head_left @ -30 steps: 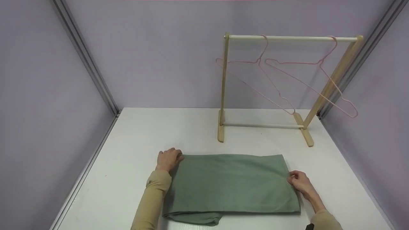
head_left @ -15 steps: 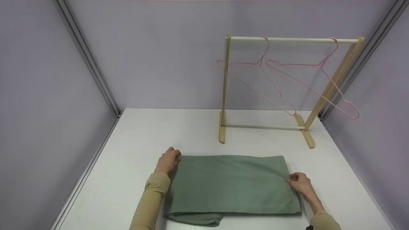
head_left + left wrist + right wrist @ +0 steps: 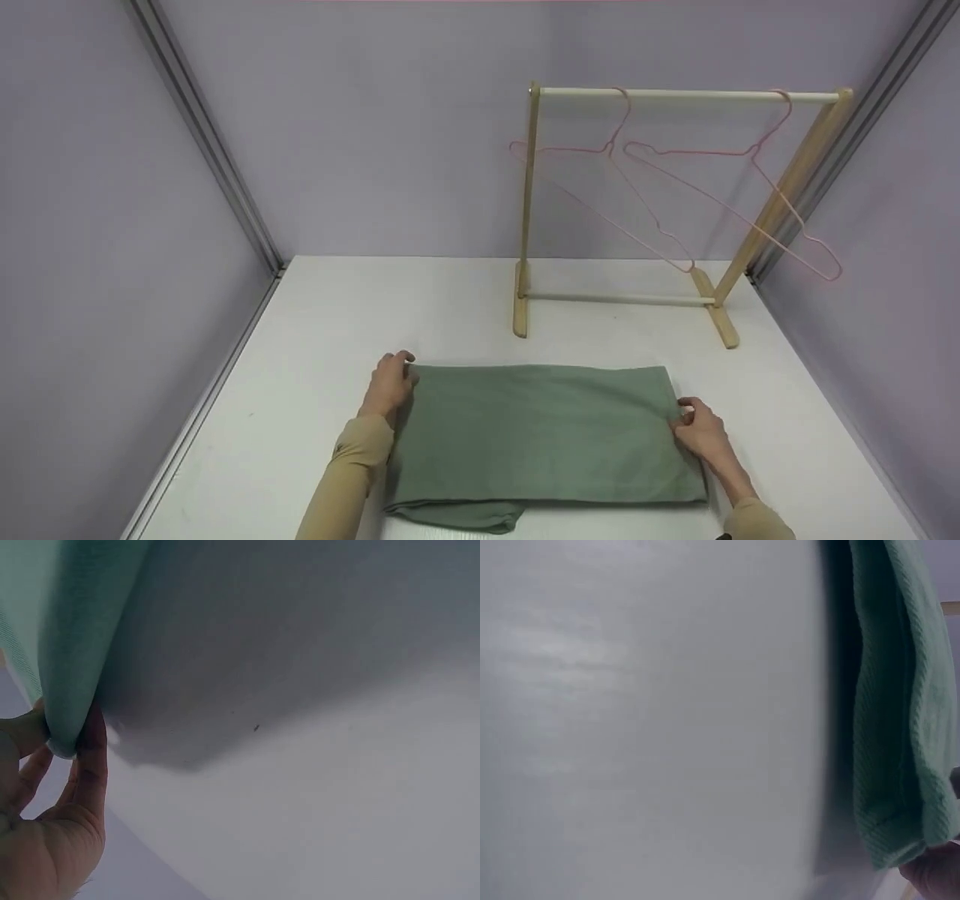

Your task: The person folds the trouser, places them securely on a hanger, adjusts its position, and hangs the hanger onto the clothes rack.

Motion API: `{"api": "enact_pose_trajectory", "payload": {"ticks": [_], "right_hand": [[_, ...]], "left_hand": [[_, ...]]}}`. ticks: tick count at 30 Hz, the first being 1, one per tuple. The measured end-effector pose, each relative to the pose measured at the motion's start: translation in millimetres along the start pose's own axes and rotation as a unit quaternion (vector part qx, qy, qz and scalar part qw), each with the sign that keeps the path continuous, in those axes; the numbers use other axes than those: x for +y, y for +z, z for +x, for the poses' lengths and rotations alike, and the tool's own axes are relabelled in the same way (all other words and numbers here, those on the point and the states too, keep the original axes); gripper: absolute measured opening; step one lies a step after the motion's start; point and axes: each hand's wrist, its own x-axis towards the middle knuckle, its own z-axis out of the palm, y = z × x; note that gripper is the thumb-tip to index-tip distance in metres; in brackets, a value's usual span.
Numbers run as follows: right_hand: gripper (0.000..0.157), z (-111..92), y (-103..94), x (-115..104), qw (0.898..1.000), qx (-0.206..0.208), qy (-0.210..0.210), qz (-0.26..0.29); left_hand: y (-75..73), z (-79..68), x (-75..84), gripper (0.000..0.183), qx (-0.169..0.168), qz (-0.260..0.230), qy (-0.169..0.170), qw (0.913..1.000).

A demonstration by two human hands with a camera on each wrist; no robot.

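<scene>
A folded green cloth (image 3: pixel 540 435) lies flat on the white table, with a narrower folded flap sticking out below its front left edge. At its far left corner is my left hand (image 3: pixel 388 384). In the left wrist view, that hand's thumb and fingers pinch the rolled corner of the cloth (image 3: pixel 86 637). My right hand (image 3: pixel 703 435) holds the right edge, a little below the far corner. The right wrist view shows layered, ribbed cloth edges (image 3: pixel 930 712), with part of the right hand (image 3: pixel 937 874) at the lower corner, mostly out of frame.
Behind the cloth, toward the right, a wooden rack (image 3: pixel 527 202) with a white top bar stands on the table (image 3: pixel 337 307). Two pink hangers (image 3: pixel 611 146) hang from it. Pale panels (image 3: pixel 390 135) enclose the back and both sides.
My left hand has shifted slightly left along the cloth's far left corner. The right hand's index finger has lifted and spread from the thumb. The cloth lies nearly unchanged.
</scene>
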Motion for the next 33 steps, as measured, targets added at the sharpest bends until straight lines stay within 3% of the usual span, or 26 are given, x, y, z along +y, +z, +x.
{"api": "enact_pose_trajectory", "payload": {"ticks": [5, 10, 15, 24, 33], "right_hand": [[0.075, 0, 11.3, -8, 0.993, 0.037, -0.09, -0.072], [0.066, 3, 22.0, -15, 0.978, 0.038, -0.156, -0.136], [0.052, 5, 27.0, -18, 0.983, 0.007, -0.123, -0.136], [0.073, 10, 32.4, -21, 0.985, -0.034, -0.077, -0.148], [0.076, 11, 33.7, -22, 0.987, -0.031, -0.062, -0.146]], "left_hand": [[-0.8, -7.0, -0.2, 0.043, 0.002, -0.021, -0.022, 0.9995], [-4.9, -15.8, -1.9, 0.044, -0.006, -0.048, -0.033, 0.9983], [-9.8, -23.5, -5.7, 0.044, -0.018, -0.068, -0.049, 0.9963], [-18.5, -36.1, -12.8, 0.063, -0.065, -0.098, -0.076, 0.9901], [-27.2, -45.1, -16.4, 0.045, -0.119, -0.109, -0.1, 0.9818]]}}
